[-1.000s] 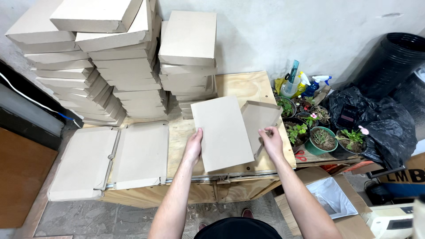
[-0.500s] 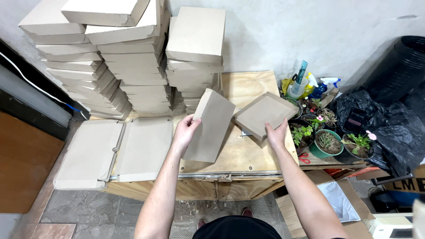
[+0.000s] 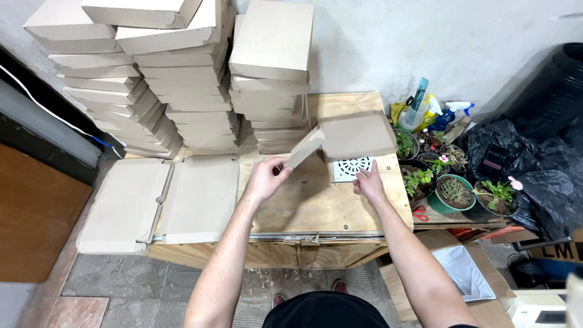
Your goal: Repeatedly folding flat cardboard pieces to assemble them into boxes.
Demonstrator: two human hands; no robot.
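Right, one cardboard box (image 3: 355, 136) is up in the air above the wooden table (image 3: 316, 203), half folded, its flap hanging toward seven o'clock. The left hand (image 3: 265, 178) pinches that flap's lower corner, thumb and fingers closed on the edge, the box rising from the fingertips toward two o'clock. The right hand (image 3: 367, 182) sits at six o'clock under the box, fingers loosely spread and resting on one white square grate (image 3: 351, 169) lying flat on the table; whether they also touch the box I cannot tell. At nine o'clock two flat cardboard blanks (image 3: 161, 200) lie side by side. At twelve, three tall stacks of folded boxes (image 3: 182, 91) lean against the wall. At three o'clock, several potted plants (image 3: 452, 191) and three spray bottles (image 3: 434, 112).
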